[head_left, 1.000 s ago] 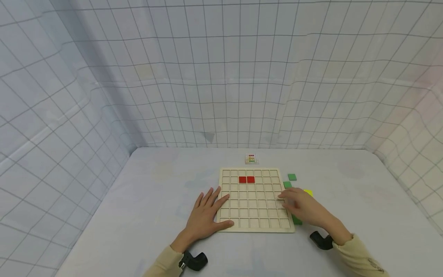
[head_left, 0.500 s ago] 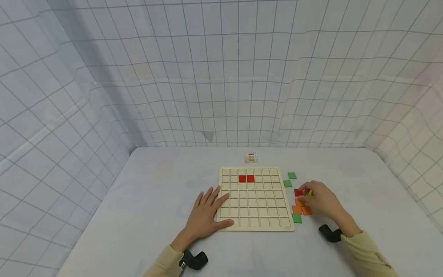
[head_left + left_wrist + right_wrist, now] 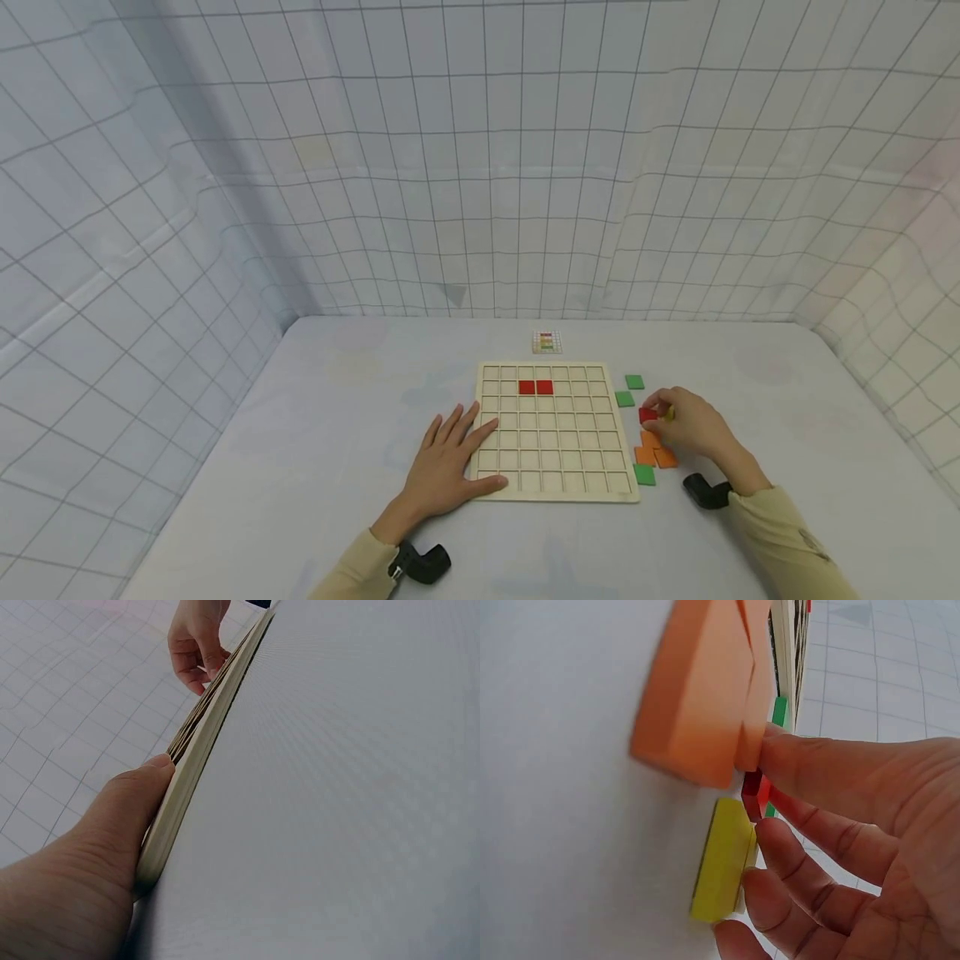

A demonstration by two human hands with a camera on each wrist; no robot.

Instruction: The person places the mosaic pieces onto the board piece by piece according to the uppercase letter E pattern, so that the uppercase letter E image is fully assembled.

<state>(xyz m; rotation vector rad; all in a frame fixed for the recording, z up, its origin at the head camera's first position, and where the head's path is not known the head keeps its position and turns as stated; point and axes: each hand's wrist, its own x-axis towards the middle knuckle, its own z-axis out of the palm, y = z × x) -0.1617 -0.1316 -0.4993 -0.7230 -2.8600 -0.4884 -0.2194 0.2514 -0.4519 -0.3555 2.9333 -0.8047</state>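
A cream grid board (image 3: 558, 439) lies on the table, with two red square tiles (image 3: 527, 387) side by side in its second row from the back. My left hand (image 3: 442, 471) rests with spread fingers on the board's left edge; in the left wrist view its thumb (image 3: 127, 802) lies over the rim. To the right of the board, my right hand (image 3: 693, 427) pinches a loose red tile (image 3: 646, 415) between thumb and fingers. The right wrist view has this red tile (image 3: 755, 798) at the fingertips, beside yellow tiles (image 3: 718, 862) and orange tiles (image 3: 697, 697).
Several orange tiles (image 3: 665, 458) lie right of the board, with a green tile (image 3: 644, 474) in front of them. Two more green tiles (image 3: 635, 382) lie farther back. Behind the board is a small card (image 3: 547, 342) with a coloured grid pattern. Grid-patterned sheets surround the table.
My right hand has moved right from the board's right edge to the loose tiles, and its thumb and fingers have come together on the red tile. The left hand stays in place.
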